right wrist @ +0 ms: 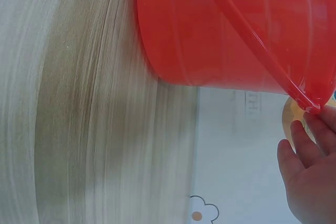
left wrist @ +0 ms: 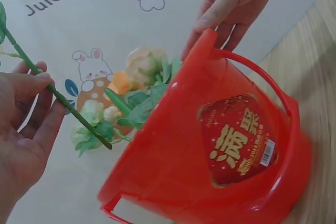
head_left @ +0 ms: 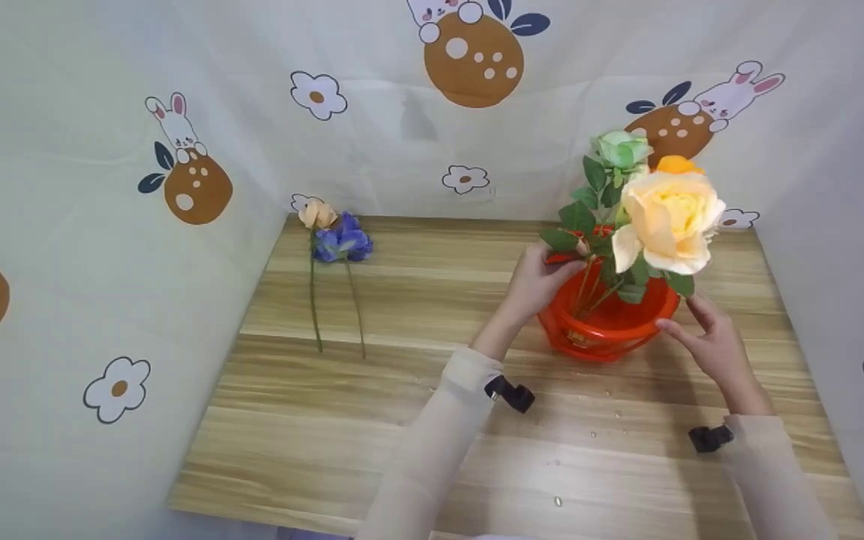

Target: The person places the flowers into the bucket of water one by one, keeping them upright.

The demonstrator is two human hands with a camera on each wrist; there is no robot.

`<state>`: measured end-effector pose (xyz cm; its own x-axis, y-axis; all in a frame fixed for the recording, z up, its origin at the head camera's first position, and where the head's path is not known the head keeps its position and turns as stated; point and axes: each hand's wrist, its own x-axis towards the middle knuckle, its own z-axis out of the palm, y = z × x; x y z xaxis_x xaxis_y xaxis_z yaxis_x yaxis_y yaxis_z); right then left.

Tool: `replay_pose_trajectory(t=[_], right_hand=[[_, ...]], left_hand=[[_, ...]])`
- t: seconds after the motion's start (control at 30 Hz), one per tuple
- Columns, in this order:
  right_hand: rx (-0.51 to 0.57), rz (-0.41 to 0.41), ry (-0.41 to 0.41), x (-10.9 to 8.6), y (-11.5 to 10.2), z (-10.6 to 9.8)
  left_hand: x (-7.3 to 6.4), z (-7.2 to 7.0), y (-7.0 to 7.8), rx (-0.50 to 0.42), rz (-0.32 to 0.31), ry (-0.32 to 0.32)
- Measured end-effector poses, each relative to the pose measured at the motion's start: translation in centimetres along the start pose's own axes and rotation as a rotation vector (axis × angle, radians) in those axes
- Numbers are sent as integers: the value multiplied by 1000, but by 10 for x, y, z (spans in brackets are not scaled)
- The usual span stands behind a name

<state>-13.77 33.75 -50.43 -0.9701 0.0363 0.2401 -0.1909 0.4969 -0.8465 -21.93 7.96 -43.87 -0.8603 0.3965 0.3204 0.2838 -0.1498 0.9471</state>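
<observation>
A red plastic bucket [head_left: 612, 330] stands on the table, with several flowers rising from it: a large peach rose [head_left: 676, 217], a pale green rose [head_left: 622, 150] and an orange bloom [head_left: 678, 164]. My left hand [head_left: 533, 281] is at the bucket's left side. In the left wrist view it pinches a green flower stem [left wrist: 79, 115] between thumb and fingers; the stem's cut end hangs near the rim, and its bloom is out of that view. My right hand [head_left: 713, 345] holds the bucket's right rim near the handle joint, its fingertips touching there in the right wrist view.
A peach flower [head_left: 317, 214] and a purple-blue flower [head_left: 344, 240] lie at the table's back left. Small clear droplets or beads [head_left: 558, 501] dot the wooden table [head_left: 289, 420]. A cloth printed with rabbits [head_left: 379, 142] surrounds the back and sides.
</observation>
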Motion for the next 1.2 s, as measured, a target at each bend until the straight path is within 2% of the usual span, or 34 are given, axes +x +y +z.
replay_pose_trajectory(t=[0.23, 0.37, 0.47, 0.67, 0.8, 1.0, 1.2], right_hand=[[-43, 36, -18, 0, 0, -2], [-53, 53, -32, 0, -1, -3], [-57, 65, -42, 0, -1, -4], [-12, 12, -20, 1, 1, -3], [9, -13, -10, 2, 2, -3], [-13, 15, -22, 2, 2, -3], [-31, 38, -31, 2, 1, -2]], left_hand=[[6, 11, -35, 63, -22, -24], [6, 16, -44, 129, -12, -27], [6, 19, -47, 179, -20, -29], [7, 25, -57, 171, -36, -59], [9, 27, -58, 193, -51, -67], [10, 28, -55, 235, -118, -58], [12, 29, -55, 318, -153, -64]])
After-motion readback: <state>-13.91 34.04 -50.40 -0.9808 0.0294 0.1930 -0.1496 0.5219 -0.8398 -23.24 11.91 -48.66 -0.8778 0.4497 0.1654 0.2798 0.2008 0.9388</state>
